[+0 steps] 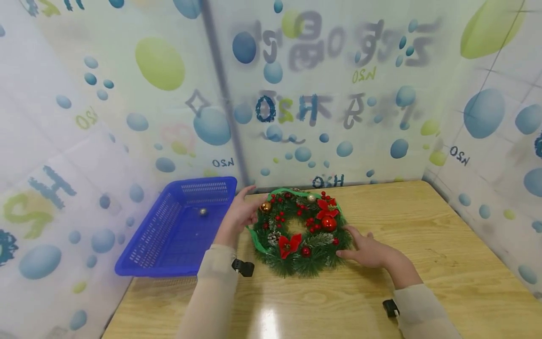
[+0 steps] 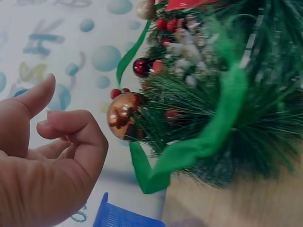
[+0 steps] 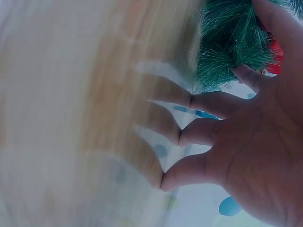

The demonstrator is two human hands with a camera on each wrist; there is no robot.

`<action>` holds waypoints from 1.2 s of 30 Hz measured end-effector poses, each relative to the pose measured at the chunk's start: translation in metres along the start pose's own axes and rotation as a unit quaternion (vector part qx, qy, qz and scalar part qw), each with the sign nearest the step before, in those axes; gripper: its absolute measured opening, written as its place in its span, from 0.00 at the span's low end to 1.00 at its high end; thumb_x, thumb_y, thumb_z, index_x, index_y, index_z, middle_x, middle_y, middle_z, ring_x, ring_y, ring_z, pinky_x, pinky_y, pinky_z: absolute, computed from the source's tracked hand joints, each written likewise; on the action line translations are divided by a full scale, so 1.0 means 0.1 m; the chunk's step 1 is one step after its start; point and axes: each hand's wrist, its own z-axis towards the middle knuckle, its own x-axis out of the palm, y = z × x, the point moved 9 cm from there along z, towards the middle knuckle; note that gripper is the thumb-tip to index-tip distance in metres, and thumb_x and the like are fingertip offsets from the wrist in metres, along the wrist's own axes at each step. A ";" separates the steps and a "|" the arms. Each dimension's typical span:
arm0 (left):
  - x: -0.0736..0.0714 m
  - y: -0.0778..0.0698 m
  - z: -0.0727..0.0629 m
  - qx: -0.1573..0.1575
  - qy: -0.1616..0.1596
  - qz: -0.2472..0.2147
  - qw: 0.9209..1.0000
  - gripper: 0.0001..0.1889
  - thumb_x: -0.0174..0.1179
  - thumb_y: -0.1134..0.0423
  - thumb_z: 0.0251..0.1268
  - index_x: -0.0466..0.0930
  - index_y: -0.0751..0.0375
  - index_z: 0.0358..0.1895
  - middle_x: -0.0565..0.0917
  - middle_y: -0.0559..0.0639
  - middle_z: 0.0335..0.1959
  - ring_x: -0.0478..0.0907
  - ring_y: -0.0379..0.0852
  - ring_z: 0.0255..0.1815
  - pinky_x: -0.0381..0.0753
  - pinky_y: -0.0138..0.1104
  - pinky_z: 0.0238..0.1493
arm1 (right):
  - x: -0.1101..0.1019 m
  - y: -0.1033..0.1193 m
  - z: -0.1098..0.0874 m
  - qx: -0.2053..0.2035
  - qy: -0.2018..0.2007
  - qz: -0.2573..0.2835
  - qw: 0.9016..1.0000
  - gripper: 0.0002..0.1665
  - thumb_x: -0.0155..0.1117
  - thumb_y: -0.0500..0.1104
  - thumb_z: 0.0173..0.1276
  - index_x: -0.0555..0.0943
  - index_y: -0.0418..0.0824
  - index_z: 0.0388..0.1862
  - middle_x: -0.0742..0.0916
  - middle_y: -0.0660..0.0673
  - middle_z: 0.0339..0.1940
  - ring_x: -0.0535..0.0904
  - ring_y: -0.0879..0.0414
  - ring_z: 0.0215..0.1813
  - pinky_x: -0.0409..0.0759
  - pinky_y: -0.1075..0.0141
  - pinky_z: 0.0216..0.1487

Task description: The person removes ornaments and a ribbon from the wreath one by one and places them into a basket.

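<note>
A green wreath (image 1: 311,261) with red poinsettias, red berries, baubles and a pine cone lies on the wooden table. Green ribbon (image 2: 227,109) trails along its left side. My left hand (image 1: 242,214) hovers at the wreath's left edge, beside a gold bauble (image 2: 124,116). In the left wrist view its fingers are loosely curled, the thumb stands away, and nothing is held. My right hand (image 1: 368,249) is at the wreath's right edge with fingers spread. The right wrist view shows three fingertips resting on the tabletop, while another finger and the thumb reach the green needles (image 3: 227,42).
A blue plastic basket (image 1: 144,270) stands left of the wreath, with a small silvery ball (image 1: 203,212) inside. Behind the table (image 1: 423,235) hangs a patterned curtain (image 1: 338,94), which continues along both sides.
</note>
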 end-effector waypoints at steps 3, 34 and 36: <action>0.00 0.08 -0.02 0.004 -0.005 0.011 1.000 0.40 0.66 0.50 0.77 0.56 0.43 0.85 0.60 0.39 0.13 0.55 0.38 0.13 0.63 0.34 0.22 | 0.00 0.00 0.00 0.002 0.000 0.000 1.000 0.60 0.63 0.69 0.76 0.45 0.41 0.89 0.58 0.20 0.84 0.29 0.11 0.80 0.52 0.16 0.70; 0.12 0.55 0.04 -0.008 -0.024 -0.006 1.000 0.38 0.65 0.60 0.78 0.58 0.51 0.84 0.63 0.43 0.19 0.56 0.38 0.15 0.65 0.33 0.23 | 0.02 -0.03 0.01 0.008 0.007 0.009 1.000 0.60 0.62 0.69 0.76 0.44 0.43 0.89 0.55 0.21 0.85 0.27 0.13 0.81 0.49 0.15 0.70; 0.13 0.54 0.05 -0.005 -0.027 -0.012 1.000 0.38 0.65 0.60 0.78 0.58 0.52 0.84 0.64 0.43 0.20 0.55 0.38 0.15 0.64 0.33 0.22 | 0.02 -0.02 0.01 0.010 0.007 0.010 1.000 0.61 0.62 0.70 0.76 0.43 0.43 0.89 0.55 0.21 0.85 0.27 0.13 0.81 0.49 0.15 0.70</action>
